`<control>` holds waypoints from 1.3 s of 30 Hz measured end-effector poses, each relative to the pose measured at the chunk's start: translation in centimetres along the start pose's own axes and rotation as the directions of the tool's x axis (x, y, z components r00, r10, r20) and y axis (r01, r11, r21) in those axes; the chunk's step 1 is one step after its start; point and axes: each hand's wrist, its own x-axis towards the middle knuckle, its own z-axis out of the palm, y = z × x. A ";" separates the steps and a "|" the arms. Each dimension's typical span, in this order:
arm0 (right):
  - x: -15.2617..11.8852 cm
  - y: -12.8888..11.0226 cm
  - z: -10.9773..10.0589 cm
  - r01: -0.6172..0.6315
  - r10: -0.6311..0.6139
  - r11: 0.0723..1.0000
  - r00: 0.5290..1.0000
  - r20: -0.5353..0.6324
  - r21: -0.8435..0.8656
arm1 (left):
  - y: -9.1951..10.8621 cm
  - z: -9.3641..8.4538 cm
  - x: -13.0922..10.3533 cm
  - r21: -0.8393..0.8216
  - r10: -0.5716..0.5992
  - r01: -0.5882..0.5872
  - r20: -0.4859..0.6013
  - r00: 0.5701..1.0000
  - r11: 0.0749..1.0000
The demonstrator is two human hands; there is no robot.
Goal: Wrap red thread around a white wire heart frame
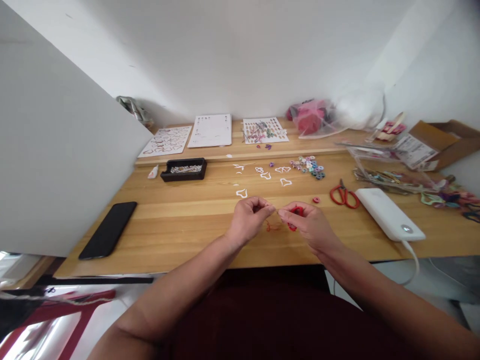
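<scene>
Looks like smooth, pale-grained wood with a soft sheen on the table (195,210), matt paint on the wall (240,60), dull black plastic on the small tray (187,176) and flat matt paper on the white sheet (210,132). Appears slick and dark on the phone (108,230), smooth like moulded plastic on the corded white device (388,214), matt cardboard on the open box (444,145), and thin, crinkled, see-through film on the bag (311,120). Seems smooth red plastic on the handles of the scissors (342,188), with dull metal blades, likewise red and smooth on the gripped tool (299,209), and fibrous on the reddish thread (273,227).
</scene>
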 end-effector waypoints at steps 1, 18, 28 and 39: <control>0.3 0.1 0.1 -0.002 0.001 1.000 1.000 -0.012 -0.007 | 0.0 -0.1 0.3 0.019 0.011 -0.011 -0.005 1.000 1.000; 4.0 0.4 -0.7 0.039 -0.040 0.999 0.999 -0.022 -0.037 | 0.2 -0.9 4.3 0.004 -0.005 0.005 0.049 0.999 1.000; 5.1 1.4 0.2 -0.014 0.012 0.999 0.999 0.034 0.044 | -1.9 -1.7 5.0 -0.147 -0.183 0.186 0.037 0.983 0.971; 5.4 1.9 0.2 -0.061 0.062 0.998 0.996 0.064 -0.012 | -2.2 -2.2 5.1 -0.101 -0.121 0.124 0.033 0.992 0.987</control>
